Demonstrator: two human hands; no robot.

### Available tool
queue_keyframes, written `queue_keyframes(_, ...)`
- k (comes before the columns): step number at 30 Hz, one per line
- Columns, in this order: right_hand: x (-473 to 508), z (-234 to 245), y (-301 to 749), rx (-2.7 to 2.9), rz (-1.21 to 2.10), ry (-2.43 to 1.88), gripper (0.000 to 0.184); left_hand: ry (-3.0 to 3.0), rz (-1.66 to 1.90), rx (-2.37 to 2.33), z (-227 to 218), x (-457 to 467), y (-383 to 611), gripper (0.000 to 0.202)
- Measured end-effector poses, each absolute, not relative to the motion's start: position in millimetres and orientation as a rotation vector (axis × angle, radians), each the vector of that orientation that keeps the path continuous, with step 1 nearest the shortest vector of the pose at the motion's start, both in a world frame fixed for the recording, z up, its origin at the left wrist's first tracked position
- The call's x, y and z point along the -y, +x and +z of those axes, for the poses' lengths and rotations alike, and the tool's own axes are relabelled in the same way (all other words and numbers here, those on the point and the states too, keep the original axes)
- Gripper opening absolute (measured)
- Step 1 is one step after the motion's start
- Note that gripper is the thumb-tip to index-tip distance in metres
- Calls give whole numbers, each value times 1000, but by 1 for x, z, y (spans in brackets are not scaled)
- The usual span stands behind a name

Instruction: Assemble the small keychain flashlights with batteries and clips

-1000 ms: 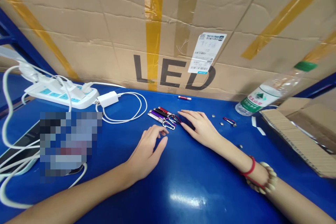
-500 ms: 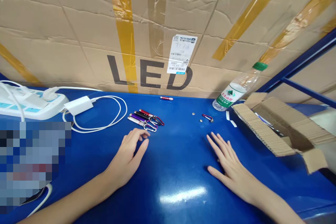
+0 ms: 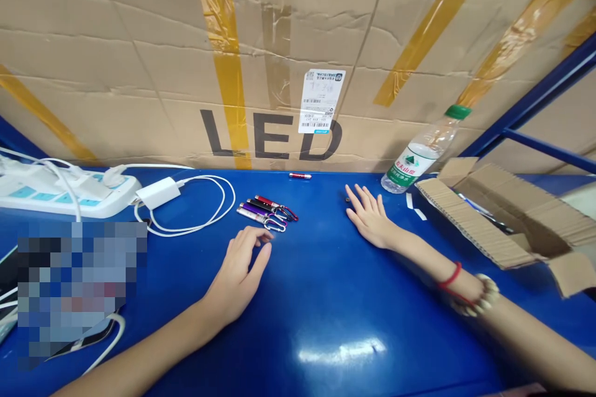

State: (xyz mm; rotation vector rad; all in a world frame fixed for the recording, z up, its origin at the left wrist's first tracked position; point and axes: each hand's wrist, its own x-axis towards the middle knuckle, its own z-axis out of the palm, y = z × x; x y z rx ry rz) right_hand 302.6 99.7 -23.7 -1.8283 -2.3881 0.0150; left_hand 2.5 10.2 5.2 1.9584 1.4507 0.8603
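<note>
My left hand (image 3: 239,270) rests on the blue table, fingers loosely curved and thumb apart, holding nothing. Just beyond its fingertips lies a row of several slim penlights (image 3: 256,208) in silver, purple, black and red, each with a small carabiner clip (image 3: 274,226). Fingers spread, my right hand (image 3: 371,218) reaches flat over the table, palm down. A small round metal piece (image 3: 347,200), perhaps a button cell, shows beside its fingers. The red carabiner seen there earlier is hidden under this hand. Near the back edge is a short red tube (image 3: 300,176).
A water bottle (image 3: 414,158) stands back right beside an open cardboard box (image 3: 475,229) and white paper strips (image 3: 415,206). Left are a power strip (image 3: 107,198), a charger with cable (image 3: 161,193) and a blurred-out device (image 3: 88,285). A large LED carton (image 3: 162,43) walls off the back.
My right hand has moved forward and left, covering the red carabiner and one small round piece. My left hand stays by the penlights. The view has shifted slightly.
</note>
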Motion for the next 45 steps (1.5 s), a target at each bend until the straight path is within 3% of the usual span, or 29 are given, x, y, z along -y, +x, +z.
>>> queue_keyframes(11, -144, -5, 257, 2498, 28, -1548, 61, 2029, 875, -1389, 1, -8, 0, 18)
queue_keyframes(20, -174, 11, 210, 2456, 146, -1382, 30, 2053, 920, -1400, 1, -7, 0, 17)
queue_keyframes(26, -172, 22, 242, 2373, 496, -1512, 20, 2042, 864, -1368, 0, -7, -1, 17)
queue_keyframes(37, -152, 38, 266, 1949, 914, -1674, 45, 2041, 869, -1351, -1, -7, -1, 17)
queue_keyframes(45, -149, 42, 267, 1714, 1093, -1703, 37, 2019, 876, -1364, 1, -8, 0, 16)
